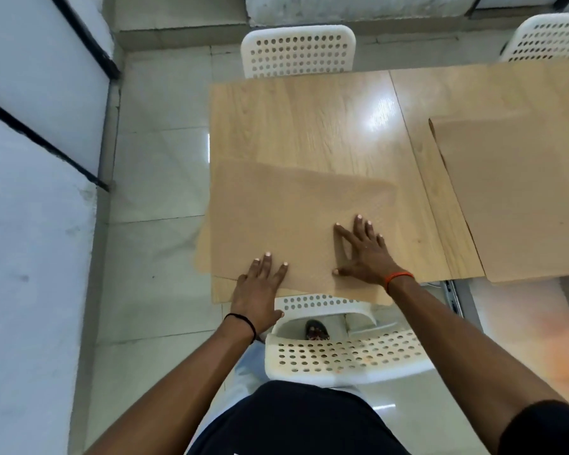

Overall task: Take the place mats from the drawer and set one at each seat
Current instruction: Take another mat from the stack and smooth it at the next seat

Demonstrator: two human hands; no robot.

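Two flat hands press on a tan place mat lying at the near left corner of the wooden table: the left hand rests with straight fingers on its near edge, and the right hand lies on it with fingers spread wide. The mat slightly overhangs the table's left and near edges, just beyond a white perforated chair, while a second place mat lies well apart on the right, its near edge past the table's edge
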